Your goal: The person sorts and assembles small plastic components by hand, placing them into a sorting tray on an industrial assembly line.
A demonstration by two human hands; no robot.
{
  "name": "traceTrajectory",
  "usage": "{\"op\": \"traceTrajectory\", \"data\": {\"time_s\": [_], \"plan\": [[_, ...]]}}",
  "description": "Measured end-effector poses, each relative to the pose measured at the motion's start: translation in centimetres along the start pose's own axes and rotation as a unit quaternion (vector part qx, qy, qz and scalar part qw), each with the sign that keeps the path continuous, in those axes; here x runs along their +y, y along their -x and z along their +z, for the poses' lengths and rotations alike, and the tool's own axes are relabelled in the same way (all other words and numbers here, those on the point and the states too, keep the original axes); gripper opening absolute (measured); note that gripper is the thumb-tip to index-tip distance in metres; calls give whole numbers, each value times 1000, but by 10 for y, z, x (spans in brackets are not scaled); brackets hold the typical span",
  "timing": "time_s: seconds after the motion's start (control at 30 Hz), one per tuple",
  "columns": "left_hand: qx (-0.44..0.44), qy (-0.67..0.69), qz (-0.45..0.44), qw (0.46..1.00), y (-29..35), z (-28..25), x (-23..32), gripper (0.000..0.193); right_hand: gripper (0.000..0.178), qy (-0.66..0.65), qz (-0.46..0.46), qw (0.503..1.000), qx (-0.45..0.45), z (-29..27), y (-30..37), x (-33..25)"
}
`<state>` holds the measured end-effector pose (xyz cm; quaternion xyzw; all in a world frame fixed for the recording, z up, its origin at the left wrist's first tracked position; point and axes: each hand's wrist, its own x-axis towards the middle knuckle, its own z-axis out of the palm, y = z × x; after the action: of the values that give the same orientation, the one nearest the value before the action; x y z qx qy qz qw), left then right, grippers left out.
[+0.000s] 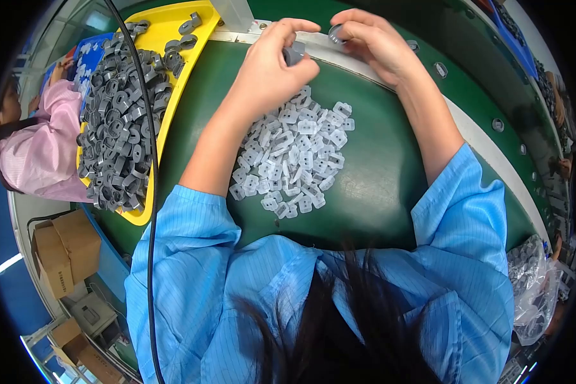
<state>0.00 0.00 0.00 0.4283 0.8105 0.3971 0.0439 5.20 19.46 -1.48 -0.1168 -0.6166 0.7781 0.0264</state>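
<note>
My left hand (269, 72) is raised over the far part of the green table, its fingers curled round a grey plastic ring-shaped part (293, 55). Just to its right, my right hand (379, 50) pinches a second grey ring-shaped part (336, 34) between thumb and fingers. The two hands are close together but apart. Below them on the table lies a heap of small translucent white plastic pieces (294, 153) with holes in them. To the left, a yellow tray (195, 51) is piled with grey ring-shaped parts (118, 121).
Beyond my hands, a pale curved rail (473, 137) borders a green belt carrying scattered small parts (498, 125). A black cable (152, 192) hangs down past the tray. A transparent bag of parts (534, 288) sits at the right. Cardboard boxes (64, 249) and a person in pink (48, 144) are at the left.
</note>
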Motion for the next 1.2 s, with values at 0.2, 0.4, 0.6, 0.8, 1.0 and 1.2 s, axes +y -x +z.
{"op": "traceTrajectory", "data": {"time_s": [0.2,0.4,0.6,0.8,1.0,1.2], "plan": [[6,407,-142,902,-1,4,-17,26,24,484,-241,828,149,-1,17,-11],[-16,458,-192,868,-4,-5,-32,25,23,463,-58,835,-292,12,47,-36],[-19,484,-169,858,-3,0,-23,36,14,458,-8,851,-256,9,37,-27],[7,395,-138,908,-3,4,-18,40,17,445,-57,891,-70,2,20,-12],[28,352,-139,925,-4,6,-31,37,20,416,-110,898,-91,-1,21,-8],[39,324,-136,935,-4,16,-24,38,19,457,-98,880,-79,5,25,-14]]}}
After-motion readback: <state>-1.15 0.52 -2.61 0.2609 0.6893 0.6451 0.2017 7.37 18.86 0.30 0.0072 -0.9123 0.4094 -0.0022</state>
